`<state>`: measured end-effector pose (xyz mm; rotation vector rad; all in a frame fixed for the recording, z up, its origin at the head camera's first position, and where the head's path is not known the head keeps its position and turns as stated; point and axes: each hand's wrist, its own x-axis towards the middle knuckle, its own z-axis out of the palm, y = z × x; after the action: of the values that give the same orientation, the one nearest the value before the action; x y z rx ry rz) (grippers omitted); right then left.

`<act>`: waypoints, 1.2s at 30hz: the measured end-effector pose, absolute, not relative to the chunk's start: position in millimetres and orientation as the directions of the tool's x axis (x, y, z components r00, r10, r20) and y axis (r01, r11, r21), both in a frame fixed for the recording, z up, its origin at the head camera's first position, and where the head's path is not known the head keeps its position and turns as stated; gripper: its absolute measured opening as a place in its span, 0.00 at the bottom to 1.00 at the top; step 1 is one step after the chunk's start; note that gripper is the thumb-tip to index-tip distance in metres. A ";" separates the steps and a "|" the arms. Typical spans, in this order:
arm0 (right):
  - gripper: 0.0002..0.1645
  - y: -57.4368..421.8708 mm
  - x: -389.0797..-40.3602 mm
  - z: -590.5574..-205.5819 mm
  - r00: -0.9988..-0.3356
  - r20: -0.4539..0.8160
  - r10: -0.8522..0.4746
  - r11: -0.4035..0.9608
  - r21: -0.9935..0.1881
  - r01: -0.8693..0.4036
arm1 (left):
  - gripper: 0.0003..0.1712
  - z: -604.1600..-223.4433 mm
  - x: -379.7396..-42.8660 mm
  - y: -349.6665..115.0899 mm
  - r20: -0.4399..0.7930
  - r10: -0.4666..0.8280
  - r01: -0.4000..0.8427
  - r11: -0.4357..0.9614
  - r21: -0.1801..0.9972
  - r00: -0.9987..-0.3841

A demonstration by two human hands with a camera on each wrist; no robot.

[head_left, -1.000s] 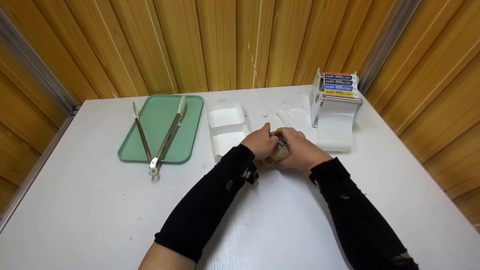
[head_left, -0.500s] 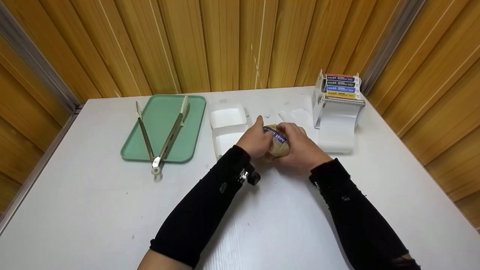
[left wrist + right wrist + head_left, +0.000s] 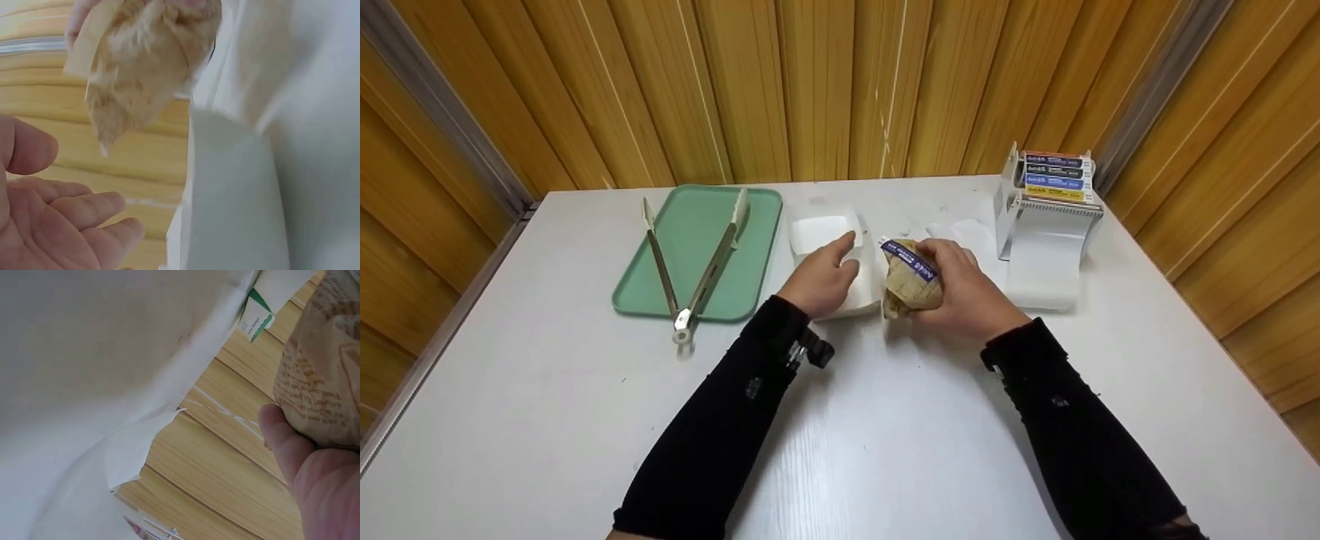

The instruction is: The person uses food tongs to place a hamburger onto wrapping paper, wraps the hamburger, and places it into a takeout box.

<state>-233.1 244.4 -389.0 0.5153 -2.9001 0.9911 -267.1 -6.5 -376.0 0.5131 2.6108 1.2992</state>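
My right hand (image 3: pixel 971 292) grips a bundle (image 3: pixel 911 289) wrapped in brown printed paper, with a dark blue label strip across its top. The paper hides what is inside. In the right wrist view, the thumb side of that hand presses against the bundle (image 3: pixel 326 377). My left hand (image 3: pixel 817 281) is apart from the bundle, above a white lidded box (image 3: pixel 817 232) that lies unfolded. Its fingers look loosely extended and hold nothing; the left wrist view shows the palm and spread fingers (image 3: pixel 95 211) below the bundle (image 3: pixel 146 67).
A green tray (image 3: pixel 697 206) stands at the left with long tongs (image 3: pixel 712 270) lying spread across it. At the back right is a label dispenser (image 3: pixel 1054 176) with a white backing strip (image 3: pixel 1044 270) hanging down. White paper (image 3: pixel 971 236) lies beside it.
My left hand has let go of the bundle and moved left over the white box. The bundle stays in my right hand, now more fully visible with its label showing.
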 end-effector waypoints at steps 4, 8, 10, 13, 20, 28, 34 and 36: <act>0.60 243.0 -234.7 -385.9 -0.945 0.122 -0.304 0.741 -0.594 -0.315 | 0.34 -390.3 -265.4 -27.0 -0.020 0.281 0.171 0.638 0.751 -0.959; 0.62 239.0 -240.8 -379.6 -0.944 0.116 -0.308 0.730 -0.608 -0.313 | 0.31 -404.4 -265.0 -37.3 -0.002 0.224 0.151 0.666 0.731 -0.975; 0.62 235.2 -244.2 -375.2 -0.942 0.122 -0.311 0.725 -0.611 -0.318 | 0.29 -407.7 -265.9 -39.5 0.033 0.198 0.158 0.662 0.733 -0.980; 0.62 227.5 -247.9 -370.0 -0.941 0.131 -0.313 0.720 -0.613 -0.326 | 0.28 -411.2 -268.5 -42.0 0.055 0.154 0.143 0.645 0.751 -0.986; 0.60 206.0 -255.3 -362.8 -0.936 0.114 -0.332 0.717 -0.614 -0.329 | 0.29 -414.1 -269.9 -43.7 -0.026 0.144 0.074 0.642 0.763 -0.989; 0.63 184.3 -267.6 -371.0 -0.917 0.091 -0.389 0.751 -0.545 -0.373 | 0.36 -417.4 -267.4 -40.8 -0.064 0.207 0.082 0.623 0.778 -0.976; 0.69 171.5 -271.8 -381.9 -0.909 0.058 -0.412 0.770 -0.510 -0.382 | 0.46 -418.9 -265.3 -41.9 -0.061 0.215 0.074 0.568 0.819 -0.975; 0.70 167.8 -272.6 -385.3 -0.903 0.047 -0.427 0.772 -0.502 -0.391 | 0.50 -419.0 -264.6 -43.4 -0.054 0.224 0.085 0.569 0.818 -0.973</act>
<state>-272.6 167.8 -385.3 0.6984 -3.0219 0.8312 -264.6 -43.4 -419.0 0.2624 2.6456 1.3677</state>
